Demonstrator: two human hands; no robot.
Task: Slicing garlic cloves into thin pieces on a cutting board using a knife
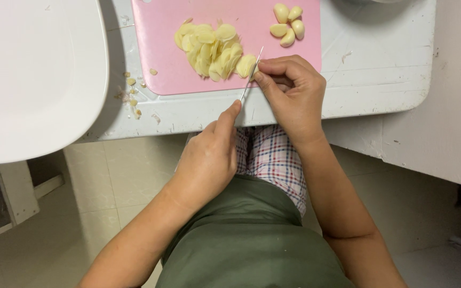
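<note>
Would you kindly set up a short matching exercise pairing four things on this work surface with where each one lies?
Things:
1. sliced garlic
2. whole cloves
3. knife
4. garlic scraps

Places:
A. off the board, at its left edge
B. top right of the pink cutting board
C. between the two hands, blade on the board
D. heaped mid-board

Pairs: 1-D, 2-B, 3-C, 4-A
</note>
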